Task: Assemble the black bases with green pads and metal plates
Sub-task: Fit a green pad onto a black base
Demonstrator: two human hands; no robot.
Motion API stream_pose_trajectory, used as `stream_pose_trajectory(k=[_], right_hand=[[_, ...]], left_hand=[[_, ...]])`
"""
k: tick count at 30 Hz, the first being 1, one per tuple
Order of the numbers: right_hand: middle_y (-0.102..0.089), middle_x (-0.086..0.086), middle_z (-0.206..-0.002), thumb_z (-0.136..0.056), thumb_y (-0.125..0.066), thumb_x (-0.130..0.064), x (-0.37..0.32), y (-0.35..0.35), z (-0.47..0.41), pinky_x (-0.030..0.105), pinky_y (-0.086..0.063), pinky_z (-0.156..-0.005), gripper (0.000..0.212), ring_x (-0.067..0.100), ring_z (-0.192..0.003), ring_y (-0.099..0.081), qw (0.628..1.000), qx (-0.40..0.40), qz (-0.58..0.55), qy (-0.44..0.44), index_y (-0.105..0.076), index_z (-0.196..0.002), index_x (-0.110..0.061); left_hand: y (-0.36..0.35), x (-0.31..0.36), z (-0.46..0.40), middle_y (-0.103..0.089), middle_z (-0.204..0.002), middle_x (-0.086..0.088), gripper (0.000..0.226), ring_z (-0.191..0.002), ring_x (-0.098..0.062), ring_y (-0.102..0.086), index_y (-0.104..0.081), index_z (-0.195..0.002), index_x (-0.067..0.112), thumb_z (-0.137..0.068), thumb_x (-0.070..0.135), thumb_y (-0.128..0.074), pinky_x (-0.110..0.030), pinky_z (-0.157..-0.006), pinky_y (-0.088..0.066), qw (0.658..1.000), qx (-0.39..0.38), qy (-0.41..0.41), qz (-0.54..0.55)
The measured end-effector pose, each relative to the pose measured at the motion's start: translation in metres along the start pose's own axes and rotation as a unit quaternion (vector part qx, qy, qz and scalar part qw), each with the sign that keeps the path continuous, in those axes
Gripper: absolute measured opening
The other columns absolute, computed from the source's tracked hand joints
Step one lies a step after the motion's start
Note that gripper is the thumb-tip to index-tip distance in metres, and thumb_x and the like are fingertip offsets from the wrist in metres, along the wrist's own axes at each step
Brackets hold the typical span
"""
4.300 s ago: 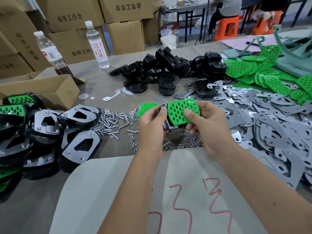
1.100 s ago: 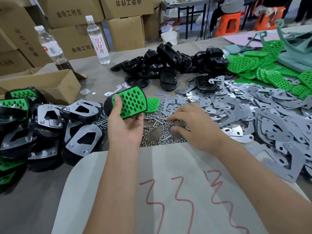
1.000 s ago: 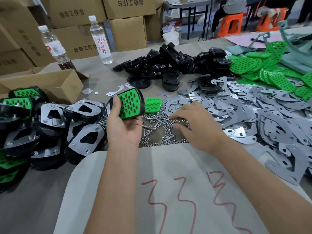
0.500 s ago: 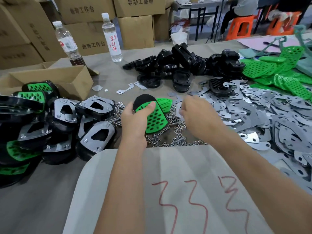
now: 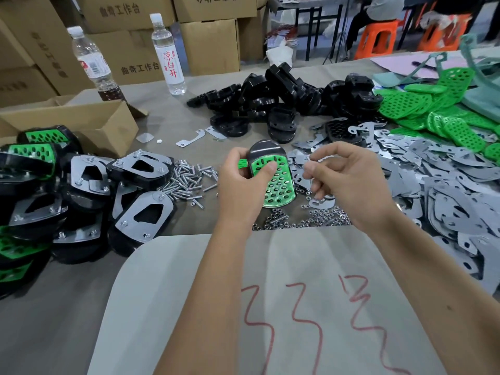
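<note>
Both hands now over base [image 5: 273, 174]

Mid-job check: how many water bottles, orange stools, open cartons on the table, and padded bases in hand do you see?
water bottles: 2
orange stools: 2
open carton: 1
black base with green pad, held in the left hand: 1
Total: 6

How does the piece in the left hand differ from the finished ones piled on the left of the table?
The held base shows its green pad side, gripped by the left hand; the piled assemblies mostly lie metal plate up. Those plates carry screws, and none show on the held base. Both have black bodies with green perforated pads.
</note>
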State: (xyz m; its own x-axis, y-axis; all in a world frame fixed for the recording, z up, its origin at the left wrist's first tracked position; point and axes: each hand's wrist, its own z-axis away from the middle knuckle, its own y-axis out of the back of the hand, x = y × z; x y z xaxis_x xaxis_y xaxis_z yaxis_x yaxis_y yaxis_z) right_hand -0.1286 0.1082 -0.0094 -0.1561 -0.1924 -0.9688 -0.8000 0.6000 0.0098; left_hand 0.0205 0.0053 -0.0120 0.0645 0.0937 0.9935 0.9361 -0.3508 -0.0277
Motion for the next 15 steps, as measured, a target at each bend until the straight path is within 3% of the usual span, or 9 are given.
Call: stream_pose_trajectory(k=[3,7,11,15], right_hand=[[-0.072,0.008,-0.066,-0.09,-0.076,-0.001,0.001,-0.002,0.001,0.025,-0.055,-0.052,0.009,0.018,-0.051,-0.065,0.997,0.004,0.069,0.028,-0.076,-0.088,-0.01],[-0.075,0.003,-0.073,-0.094,-0.067,0.007,0.0,-0.008,0.003,0.027,-0.063,-0.068,0.021,0.019,-0.068,-0.076,0.996,0.004,0.081,0.043,-0.077,-0.095,-0.011],[-0.073,0.006,-0.07,-0.09,-0.076,0.0,-0.003,-0.009,0.004,0.032,-0.063,-0.058,0.01,0.023,-0.06,-0.074,0.994,0.014,0.088,0.056,-0.075,-0.088,-0.01],[-0.069,0.003,-0.065,-0.091,-0.075,-0.003,-0.001,-0.012,0.006,0.028,-0.06,-0.052,0.018,0.018,-0.053,-0.072,0.984,0.056,0.146,0.082,-0.071,-0.079,-0.016]], left_hand=[[-0.004,-0.001,0.004,-0.077,-0.084,-0.011,0.019,-0.073,-0.021,-0.073,-0.069,-0.102,0.021,-0.088,0.01,-0.079,-0.039,-0.063,-0.062,0.999,-0.03,-0.038,-0.021],[-0.008,-0.002,0.006,-0.078,-0.082,-0.005,0.021,-0.074,-0.02,-0.073,-0.073,-0.103,0.023,-0.087,0.011,-0.078,-0.04,-0.069,-0.061,0.997,-0.035,-0.058,-0.033],[-0.007,-0.002,0.007,-0.078,-0.083,-0.003,0.02,-0.075,-0.02,-0.074,-0.074,-0.104,0.022,-0.086,0.015,-0.078,-0.039,-0.069,-0.06,0.997,-0.031,-0.063,-0.029],[-0.009,0.0,0.01,-0.078,-0.081,-0.001,0.02,-0.079,-0.024,-0.075,-0.074,-0.103,0.026,-0.084,0.019,-0.077,-0.047,-0.074,-0.064,0.994,-0.054,-0.078,-0.054]])
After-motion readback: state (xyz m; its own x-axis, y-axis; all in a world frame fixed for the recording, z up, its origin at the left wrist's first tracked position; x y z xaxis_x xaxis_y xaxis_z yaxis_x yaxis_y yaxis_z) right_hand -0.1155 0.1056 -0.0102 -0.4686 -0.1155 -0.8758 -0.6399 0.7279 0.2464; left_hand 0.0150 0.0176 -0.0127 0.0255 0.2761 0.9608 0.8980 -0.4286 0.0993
